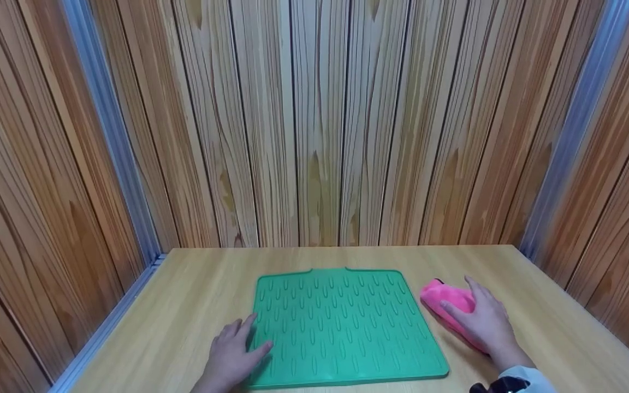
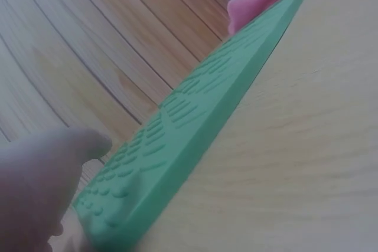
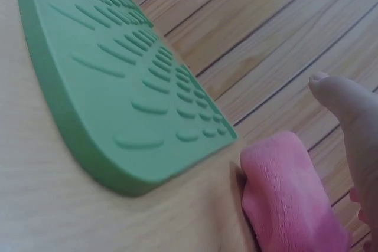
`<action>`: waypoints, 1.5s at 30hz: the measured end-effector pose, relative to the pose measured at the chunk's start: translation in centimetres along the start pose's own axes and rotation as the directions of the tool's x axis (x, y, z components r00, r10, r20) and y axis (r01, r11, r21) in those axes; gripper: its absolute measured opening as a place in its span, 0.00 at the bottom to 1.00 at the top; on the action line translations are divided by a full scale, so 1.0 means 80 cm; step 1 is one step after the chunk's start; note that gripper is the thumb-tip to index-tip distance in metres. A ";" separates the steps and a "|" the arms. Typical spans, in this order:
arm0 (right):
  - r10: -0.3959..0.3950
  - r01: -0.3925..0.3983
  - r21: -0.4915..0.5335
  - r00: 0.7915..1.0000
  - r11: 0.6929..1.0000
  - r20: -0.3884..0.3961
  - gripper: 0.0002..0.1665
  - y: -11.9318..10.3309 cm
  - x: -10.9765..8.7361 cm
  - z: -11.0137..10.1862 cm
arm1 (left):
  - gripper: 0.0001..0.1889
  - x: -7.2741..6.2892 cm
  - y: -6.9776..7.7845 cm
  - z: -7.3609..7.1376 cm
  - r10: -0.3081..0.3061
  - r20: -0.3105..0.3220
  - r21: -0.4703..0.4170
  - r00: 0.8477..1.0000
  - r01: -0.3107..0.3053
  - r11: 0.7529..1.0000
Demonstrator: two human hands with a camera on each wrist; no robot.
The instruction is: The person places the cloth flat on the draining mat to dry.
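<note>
A green rubbery mat (image 1: pixel 342 327) with rows of raised ridges lies on the table, a notch in its far edge. At its left edge is my left hand (image 1: pixel 232 352), fingers spread and fingertips right by the border. In the left wrist view the thumb (image 2: pixel 82 146) reaches toward the mat's ridged top. To the right of the mat lies a folded pink cloth (image 1: pixel 445 297) with a small dark spot at its far end. My right hand (image 1: pixel 486 322) is over the cloth's right side with thumb and fingers apart. The right wrist view shows that thumb (image 3: pixel 345 101) raised beside the cloth.
The light wooden table (image 1: pixel 211 278) meets a wood-plank wall (image 1: pixel 317 136) at the back. Planked side walls stand left and right, with metal posts (image 1: pixel 112 131) at the corners. A dark band (image 1: pixel 503 385) sits at the right wrist over a light sleeve (image 1: pixel 527 376).
</note>
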State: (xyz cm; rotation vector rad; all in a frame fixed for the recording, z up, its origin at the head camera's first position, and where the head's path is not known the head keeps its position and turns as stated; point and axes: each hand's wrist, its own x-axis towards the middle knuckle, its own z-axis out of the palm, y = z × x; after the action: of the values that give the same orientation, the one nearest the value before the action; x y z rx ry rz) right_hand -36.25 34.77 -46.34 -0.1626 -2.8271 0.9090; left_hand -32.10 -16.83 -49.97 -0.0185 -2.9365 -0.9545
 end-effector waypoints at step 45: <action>0.110 -0.121 0.134 0.990 0.983 0.087 0.68 0.057 0.011 0.025 | 0.36 -0.013 -0.011 0.022 0.085 -0.027 0.100 0.996 -0.082 0.992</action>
State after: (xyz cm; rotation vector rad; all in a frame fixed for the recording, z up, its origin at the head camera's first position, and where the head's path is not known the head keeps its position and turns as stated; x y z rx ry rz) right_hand -37.29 37.47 -50.48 -0.2815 -2.8372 1.1586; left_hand -31.20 -16.54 -51.98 -0.1204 -2.9245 -0.7908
